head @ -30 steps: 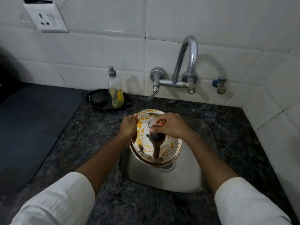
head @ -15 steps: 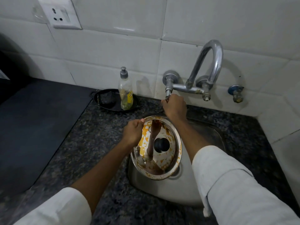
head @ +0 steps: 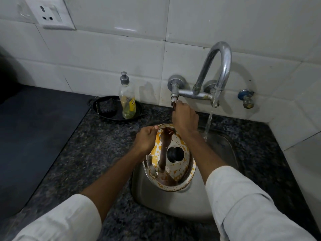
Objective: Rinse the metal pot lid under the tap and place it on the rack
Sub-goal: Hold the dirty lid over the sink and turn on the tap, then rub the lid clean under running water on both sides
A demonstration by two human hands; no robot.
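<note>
A round metal pot lid [head: 180, 173] with a black knob and orange-yellow food stains hangs tilted over the steel sink [head: 173, 200]. My left hand [head: 145, 140] grips its upper left rim. My right hand [head: 185, 116] is closed around the tap's left handle, just below the valve. The chrome tap [head: 220, 66] on the tiled wall runs a thin stream of water [head: 208, 124] into the sink, to the right of the lid and not touching it. No rack is in view.
A dish soap bottle [head: 127, 100] stands in a black tray [head: 107, 115] with a dark scrub pad behind the sink on the left. A speckled dark granite counter [head: 97, 153] surrounds the sink. A small blue-capped valve [head: 246, 98] sits on the right wall.
My right hand left the lid's knob and reached up to the tap handle. Water now flows from the spout. My left hand keeps the lid by its rim.
</note>
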